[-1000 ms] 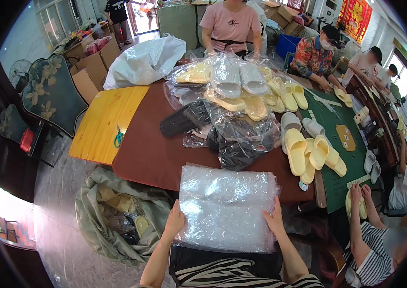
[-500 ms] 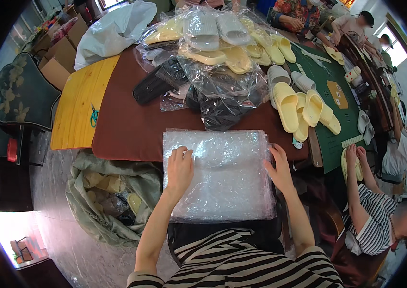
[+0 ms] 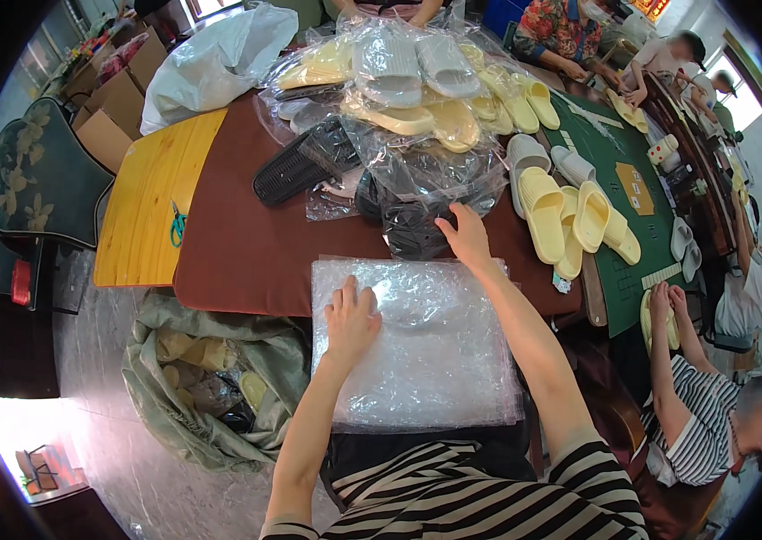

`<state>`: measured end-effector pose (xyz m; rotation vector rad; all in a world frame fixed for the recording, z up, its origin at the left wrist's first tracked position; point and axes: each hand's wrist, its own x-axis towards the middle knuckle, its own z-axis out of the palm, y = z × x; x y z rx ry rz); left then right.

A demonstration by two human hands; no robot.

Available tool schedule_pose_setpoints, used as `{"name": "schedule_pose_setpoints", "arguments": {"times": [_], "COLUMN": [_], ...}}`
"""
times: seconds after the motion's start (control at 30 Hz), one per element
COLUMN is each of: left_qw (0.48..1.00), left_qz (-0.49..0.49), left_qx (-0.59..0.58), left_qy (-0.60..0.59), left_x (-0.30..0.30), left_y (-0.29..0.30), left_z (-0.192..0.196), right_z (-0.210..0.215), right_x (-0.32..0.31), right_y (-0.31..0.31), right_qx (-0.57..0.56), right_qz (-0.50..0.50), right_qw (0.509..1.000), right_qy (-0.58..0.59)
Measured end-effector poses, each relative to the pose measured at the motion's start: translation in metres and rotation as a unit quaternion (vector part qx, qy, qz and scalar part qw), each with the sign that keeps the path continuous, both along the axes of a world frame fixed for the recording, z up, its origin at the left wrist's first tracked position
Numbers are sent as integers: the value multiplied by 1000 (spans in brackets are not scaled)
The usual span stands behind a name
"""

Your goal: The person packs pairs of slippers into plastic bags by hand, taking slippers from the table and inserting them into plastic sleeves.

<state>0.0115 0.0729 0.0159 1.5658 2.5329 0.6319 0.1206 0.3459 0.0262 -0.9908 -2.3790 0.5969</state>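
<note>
Far L of frame: dark floral chair (image 3: pixel 39 175). Next, upper L, yellow wooden tabletop (image 3: pixel 143 207) w/ teal-handled scissors (image 3: pixel 178 227) near its R edge; white sack (image 3: pixel 206 76) just above. Lower L, on floor: open grey-green sack (image 3: pixel 161 405), a few yellow & dark items inside. Brown tabletop (image 3: pixel 228 252) runs L of ctr toward the R.

Ctr: L hand (image 3: pixel 351 328) palm down on stack of clear plastic bags (image 3: pixel 426 382), fingers slightly bent, a bit apart, not gripping anything. Stack sits low ctr, btwn table edge & striped top of wearer. Above it, black ridged slipper (image 3: pixel 300 166) lies tilted, L of the upper-ctr pile of bagged grey & yellow slippers (image 3: pixel 385 72).

R of ctr: R hand (image 3: pixel 468 238) reaches over stack's far edge to bagged black slippers (image 3: pixel 406 225), thumb & forefinger apart at the bag's R side; can't tell if they pinch it.

Further R: loose yellow slippers (image 3: pixel 540 216) by green mat (image 3: pixel 622 292). Lower R: co-worker (image 3: pixel 700 405) in stripes, both hands at a yellow slipper.
</note>
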Motion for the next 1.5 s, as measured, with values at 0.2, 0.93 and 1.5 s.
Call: {"name": "schedule_pose_setpoints", "arguments": {"times": [0.2, 0.93, 1.5], "left_qw": [1000, 588, 652], "left_qz": [-4, 78, 164], "left_qx": [-4, 98, 71], "left_qy": [4, -799, -737], "left_x": [-3, -61, -44], "left_y": [3, -55, -49], "left_z": [-2, 24, -2], "right_z": [43, 137, -12], "right_x": [-9, 74, 132], "right_y": [23, -198, -52], "right_qx": [-83, -79, -323], "right_qz": [59, 128, -27], "right_qw": [990, 989, 942], "right_qy": [93, 15, 93]}}
